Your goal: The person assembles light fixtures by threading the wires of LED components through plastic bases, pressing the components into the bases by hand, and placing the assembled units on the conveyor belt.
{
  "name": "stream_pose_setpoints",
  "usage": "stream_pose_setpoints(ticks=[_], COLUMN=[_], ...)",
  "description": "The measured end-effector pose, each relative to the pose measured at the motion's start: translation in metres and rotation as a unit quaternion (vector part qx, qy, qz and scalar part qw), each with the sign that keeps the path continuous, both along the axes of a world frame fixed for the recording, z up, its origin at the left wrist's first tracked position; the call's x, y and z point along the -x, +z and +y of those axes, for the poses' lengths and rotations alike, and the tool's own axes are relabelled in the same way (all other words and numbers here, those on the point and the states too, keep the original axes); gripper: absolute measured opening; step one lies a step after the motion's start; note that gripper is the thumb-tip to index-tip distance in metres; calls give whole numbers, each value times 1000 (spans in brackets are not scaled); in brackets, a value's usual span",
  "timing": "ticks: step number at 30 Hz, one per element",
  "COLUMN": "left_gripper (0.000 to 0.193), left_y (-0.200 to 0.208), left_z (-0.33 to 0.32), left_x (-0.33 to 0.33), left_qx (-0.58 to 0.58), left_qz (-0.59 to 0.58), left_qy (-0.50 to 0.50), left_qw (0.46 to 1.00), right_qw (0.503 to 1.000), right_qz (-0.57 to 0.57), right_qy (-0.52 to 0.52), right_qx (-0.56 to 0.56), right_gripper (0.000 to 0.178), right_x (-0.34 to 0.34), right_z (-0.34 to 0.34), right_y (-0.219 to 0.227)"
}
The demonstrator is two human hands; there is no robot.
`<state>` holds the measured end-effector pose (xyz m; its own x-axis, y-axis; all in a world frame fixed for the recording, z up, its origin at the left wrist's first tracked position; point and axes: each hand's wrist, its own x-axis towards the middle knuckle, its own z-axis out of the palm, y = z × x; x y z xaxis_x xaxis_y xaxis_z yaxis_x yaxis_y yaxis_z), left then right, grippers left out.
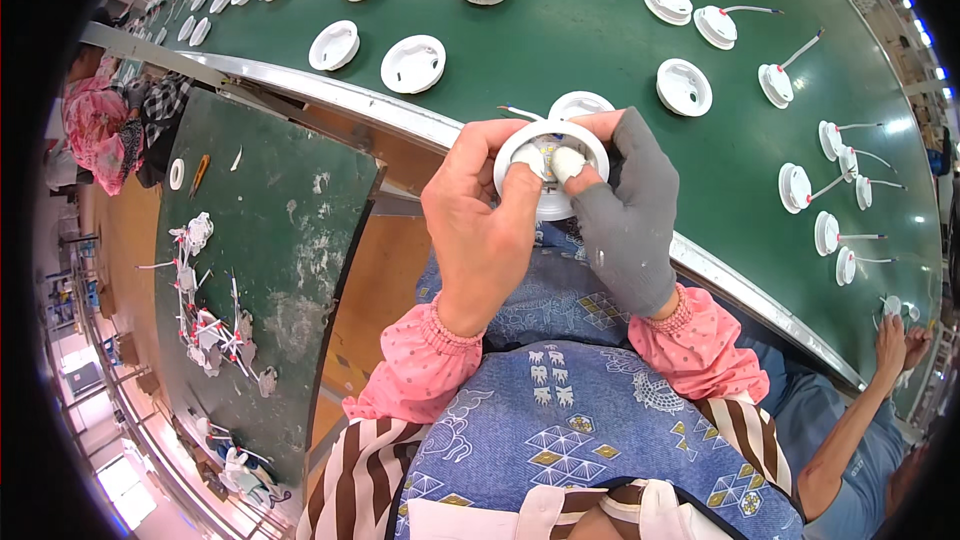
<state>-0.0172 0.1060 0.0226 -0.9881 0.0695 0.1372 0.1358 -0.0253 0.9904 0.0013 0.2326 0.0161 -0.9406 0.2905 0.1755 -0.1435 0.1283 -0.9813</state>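
Observation:
A round white downlight housing point(556, 204) is held up in front of me between both hands. Inside its ring shows a small board with yellow LEDs point(548, 153). My left hand point(482, 230), bare but for a white cover on the thumb tip, is closed around the left side. My right hand point(637, 230), in a grey glove with the thumb tip also white, grips the right side. Both thumbs press into the ring, over the board; the other fingers are mostly hidden behind. A thin wire point(515, 111) sticks out above my left hand.
Several white housings point(413, 64) lie on the green conveyor belt point(560, 40), others with wires point(668, 2) at right. A metal rail point(340, 98) edges it. The left side table point(270, 190) bears wired parts point(205, 330) and a cutter knife point(200, 174). A co-worker's hands point(893, 345) work at right.

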Motion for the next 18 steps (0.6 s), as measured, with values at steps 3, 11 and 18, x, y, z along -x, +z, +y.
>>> stream_pose_setpoints(ticks=[3, 11, 18], left_gripper=[21, 27, 38], left_y=[-3, -7, 19], left_z=[4, -2, -7], left_x=[-5, 4, 5], left_qx=[-5, -6, 55], left_qz=[-3, 7, 46], left_qy=[12, -22, -78], left_qw=[1000, 1000, 994], right_qw=[999, 998, 984], right_qz=[-23, -10, -15], right_qy=[-13, 55, 175], right_qx=[33, -5, -36], right_gripper=[20, 19, 27], right_x=[-6, 10, 19], right_z=[-4, 13, 32], right_y=[10, 16, 29])
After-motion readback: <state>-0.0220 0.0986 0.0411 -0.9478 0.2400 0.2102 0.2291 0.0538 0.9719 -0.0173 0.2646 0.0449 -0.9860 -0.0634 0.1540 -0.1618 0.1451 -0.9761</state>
